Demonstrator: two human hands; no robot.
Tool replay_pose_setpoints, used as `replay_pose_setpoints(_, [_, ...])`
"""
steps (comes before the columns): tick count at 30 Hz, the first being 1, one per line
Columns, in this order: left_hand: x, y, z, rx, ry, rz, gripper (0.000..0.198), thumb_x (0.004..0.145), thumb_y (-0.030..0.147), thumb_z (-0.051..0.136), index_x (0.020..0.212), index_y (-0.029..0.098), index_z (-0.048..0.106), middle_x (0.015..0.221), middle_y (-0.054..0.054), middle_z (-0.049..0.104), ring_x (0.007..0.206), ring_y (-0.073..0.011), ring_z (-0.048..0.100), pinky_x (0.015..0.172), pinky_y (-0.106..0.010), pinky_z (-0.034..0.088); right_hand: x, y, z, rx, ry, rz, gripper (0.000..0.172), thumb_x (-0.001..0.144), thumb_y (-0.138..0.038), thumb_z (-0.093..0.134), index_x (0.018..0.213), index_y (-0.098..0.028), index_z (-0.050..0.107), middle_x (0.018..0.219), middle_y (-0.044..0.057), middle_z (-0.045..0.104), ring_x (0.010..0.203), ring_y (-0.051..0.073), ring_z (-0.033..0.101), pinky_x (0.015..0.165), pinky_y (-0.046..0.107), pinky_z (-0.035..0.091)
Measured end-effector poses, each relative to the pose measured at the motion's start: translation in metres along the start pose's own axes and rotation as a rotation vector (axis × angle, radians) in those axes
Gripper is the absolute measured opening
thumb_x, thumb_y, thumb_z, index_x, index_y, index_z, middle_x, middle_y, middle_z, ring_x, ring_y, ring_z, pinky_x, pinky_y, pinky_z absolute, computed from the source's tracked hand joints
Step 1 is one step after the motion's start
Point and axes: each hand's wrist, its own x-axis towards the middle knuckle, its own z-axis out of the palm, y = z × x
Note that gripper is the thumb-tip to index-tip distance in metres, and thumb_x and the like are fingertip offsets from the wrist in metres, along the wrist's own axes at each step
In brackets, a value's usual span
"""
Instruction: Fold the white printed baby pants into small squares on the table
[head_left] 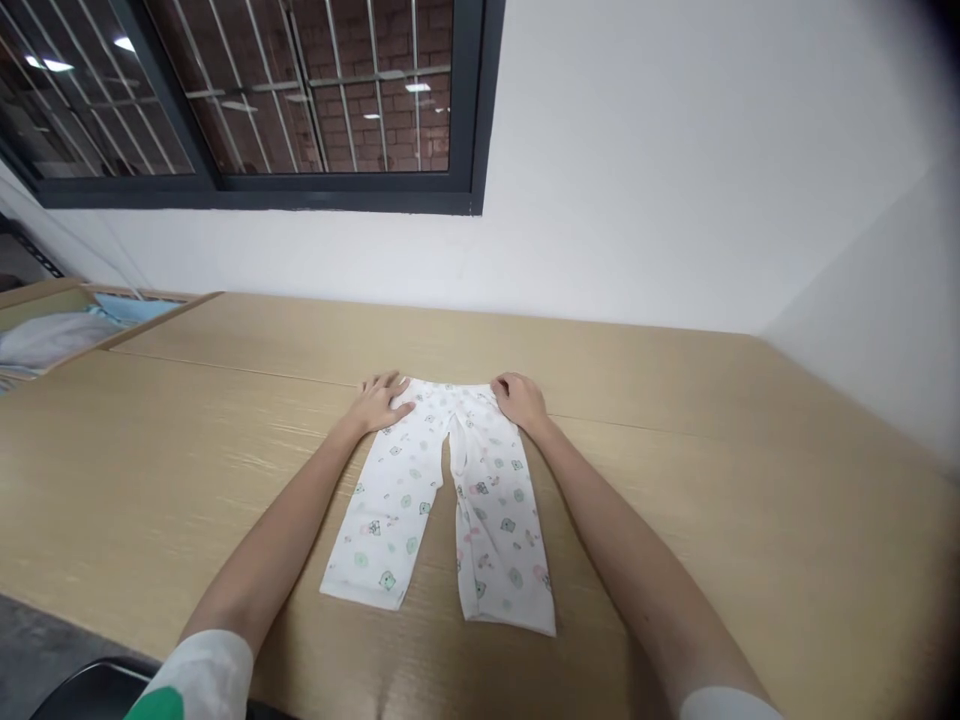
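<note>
A small pair of white trousers point(409, 490), printed with green and pink animal faces, lies flat with its waistband away from me and its legs spread toward me. My left hand point(381, 402) rests on the left corner of the waist, fingers spread and thumb lying on the cloth. At the opposite corner, my right hand point(520, 400) has its fingers curled in on the edge of the waistband. The right trouser leg shows creases along its inner side.
The trousers lie on a wide wooden table point(712, 520). An open wooden bin point(169, 318) holding grey and blue cloth is at the far left. A white wall point(637, 180) with a barred window stands behind the table. A black chair point(97, 690) is at the lower left.
</note>
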Motion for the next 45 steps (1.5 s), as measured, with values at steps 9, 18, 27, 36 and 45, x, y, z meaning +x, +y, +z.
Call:
replay_pose_setpoints(9, [-0.006, 0.009, -0.012, -0.052, 0.01, 0.001, 0.062, 0.09, 0.062, 0.053, 0.141, 0.027, 0.055, 0.158, -0.011, 0.039, 0.145, -0.0397, 0.034, 0.12, -0.068, 0.031, 0.001, 0.005, 0.001, 0.058, -0.034, -0.057, 0.022, 0.096, -0.025, 0.055, 0.1, -0.016, 0.074, 0.106, 0.011, 0.073, 0.104, 0.022, 0.063, 0.094, 0.032, 0.043])
replay_pose_setpoints(18, [-0.072, 0.154, -0.045, -0.164, -0.119, 0.293, 0.041, 0.098, 0.056, 0.039, 0.098, 0.026, 0.067, 0.103, -0.002, 0.072, 0.093, -0.0165, 0.066, 0.087, -0.03, 0.055, -0.001, 0.002, 0.003, 0.051, -0.024, -0.045, 0.025, 0.098, -0.022, 0.051, 0.097, -0.017, 0.075, 0.107, 0.012, 0.072, 0.105, 0.025, 0.061, 0.094, 0.034, 0.041])
replay_pose_setpoints(27, [-0.16, 0.262, -0.005, 0.103, -0.571, 0.507, 0.053, 0.086, 0.065, 0.058, 0.099, 0.016, 0.072, 0.083, -0.018, 0.073, 0.077, -0.0338, 0.073, 0.065, -0.043, 0.058, -0.001, 0.001, 0.001, 0.059, -0.044, -0.025, 0.026, 0.098, -0.022, 0.05, 0.094, -0.018, 0.075, 0.106, 0.011, 0.072, 0.103, 0.024, 0.06, 0.091, 0.033, 0.042])
replay_pose_setpoints(36, [-0.165, 0.248, -0.014, -0.103, -0.509, 0.479, 0.016, 0.087, 0.027, 0.058, 0.083, 0.02, 0.072, 0.084, -0.012, 0.074, 0.076, -0.0293, 0.072, 0.062, -0.039, 0.053, -0.001, 0.0, 0.003, 0.11, -0.021, -0.026, 0.025, 0.098, -0.023, 0.049, 0.093, -0.018, 0.072, 0.11, 0.013, 0.069, 0.109, 0.026, 0.056, 0.099, 0.037, 0.039])
replay_pose_setpoints(45, [-0.199, 0.218, -0.031, -0.535, -0.376, 0.226, 0.031, 0.097, 0.027, 0.047, 0.124, 0.03, 0.061, 0.095, 0.0, 0.074, 0.09, -0.015, 0.066, 0.081, -0.026, 0.048, 0.006, -0.003, -0.004, 0.313, -0.058, -0.008, 0.014, 0.09, -0.021, 0.053, 0.096, -0.016, 0.065, 0.09, 0.008, 0.069, 0.089, 0.021, 0.061, 0.087, 0.033, 0.046])
